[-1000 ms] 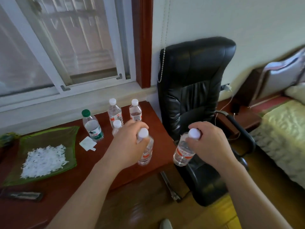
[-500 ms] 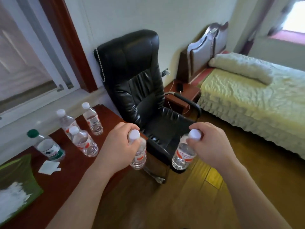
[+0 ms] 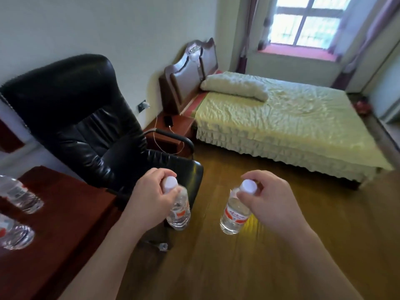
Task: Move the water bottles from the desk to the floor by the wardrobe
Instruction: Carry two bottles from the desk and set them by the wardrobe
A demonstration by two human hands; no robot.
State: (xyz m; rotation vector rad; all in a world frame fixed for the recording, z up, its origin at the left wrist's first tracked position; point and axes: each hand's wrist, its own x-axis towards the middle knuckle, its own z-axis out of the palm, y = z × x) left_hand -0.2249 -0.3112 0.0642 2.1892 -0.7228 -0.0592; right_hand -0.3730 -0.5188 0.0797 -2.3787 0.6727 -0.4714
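Two water bottles are up in the air in the lower middle of the frame, both over the wooden floor (image 3: 238,269) and off the desk (image 3: 65,215). The left-hand bottle (image 3: 179,212) hangs from the left hand (image 3: 149,198), with the fingers (image 3: 159,176) curled tight round its white cap and neck. It's clear plastic with a red-and-white label, tilted a bit, and sits just in front of the seat edge of the black leather chair (image 3: 82,118). The right-hand bottle (image 3: 234,215) is the same kind. The right hand (image 3: 272,202) grips it by the white cap, thumb and fingers (image 3: 255,177) wrapped round the top, and the body dangles free underneath. The two bottles are near each other but not touching.

Over at the far left edge, two more clear bottles stand on the dark reddish desk. The upper desk bottle (image 3: 20,197) and the lower desk bottle (image 3: 15,234) are both blurry and partly cut off by the frame.

The chair fills the left-middle, right beside the desk corner. Behind it is a small nightstand (image 3: 179,124) with a dark phone (image 3: 168,121) on a charging cable. The bed (image 3: 292,126) has a pale green ruffled cover and a long pillow (image 3: 233,87), and takes up the upper right. A bright window (image 3: 307,20) sits at the top right.
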